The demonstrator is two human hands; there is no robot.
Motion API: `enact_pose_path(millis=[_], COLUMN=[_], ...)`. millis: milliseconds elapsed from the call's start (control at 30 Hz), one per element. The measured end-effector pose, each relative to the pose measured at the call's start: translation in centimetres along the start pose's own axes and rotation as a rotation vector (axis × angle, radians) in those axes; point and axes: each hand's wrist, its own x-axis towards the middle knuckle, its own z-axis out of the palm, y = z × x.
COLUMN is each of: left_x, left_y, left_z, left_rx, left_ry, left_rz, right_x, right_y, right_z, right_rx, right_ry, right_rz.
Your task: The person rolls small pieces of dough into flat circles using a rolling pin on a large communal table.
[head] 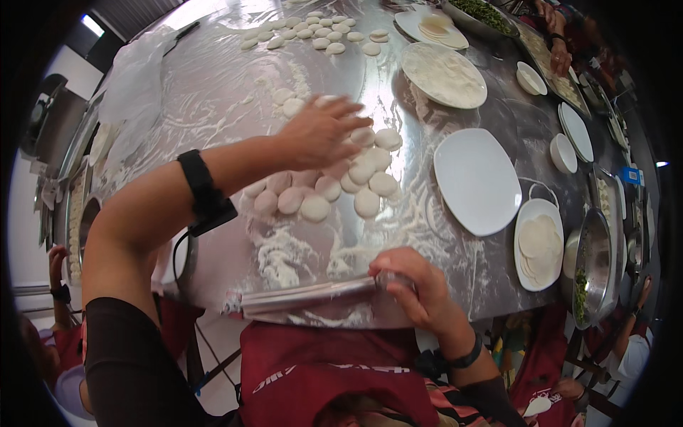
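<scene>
My left hand [323,133], blurred and with fingers apart, is over a group of flattened round dough pieces [363,171] on the floured metal table [213,251]. My right hand [416,288] grips one end of a metal rolling pin [315,294] lying along the near table edge. Loose white flour [283,256] is scattered between the pin and the dough. More dough rounds [315,32] are at the far side. Right of the dough stands a bare white plate [477,181]. An oval dish [539,245] holds thin rolled wrappers.
A plate of flour [444,76] and a plate with wrappers [432,29] stand at the back right. A steel bowl with chopped greens [593,267] is at the right edge. A plastic sheet [133,80] lies far left. Other people are around the tables, one hand [560,57] over a tray.
</scene>
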Motion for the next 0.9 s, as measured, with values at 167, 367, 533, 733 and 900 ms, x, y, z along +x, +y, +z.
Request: enact_pose_path(millis=[167, 367, 533, 733, 900], left_x=[-4.5, -12.5, -17.8, -21.0, -19.2], left_y=[8.4, 9.6, 10.9, 12.2, 12.5], left_z=[2.0, 0.3, -2.1, 3.1, 3.5], left_rx=[0.181, 0.080, -0.173, -0.362, -0.357], left_ry=[-0.149, -0.228, 0.363, 0.369, 0.252], left_rz=[0.286, 0.225, -0.369, -0.465, -0.518], right_x=[-1.1, -3.7, -2.9, -2.5, -2.2], right_y=[-1.1, -1.5, -0.8, 4.9, 2.6], right_z=[1.4, 2.1, -3.1, -9.2, -6.8], right_rx=[0.008, -0.017, -0.901, -1.820, -1.675], right_ry=[0.092, 0.174, 0.423, -0.127, -0.205], right_rz=[0.011, 0.012, -0.006, 0.110, -0.116])
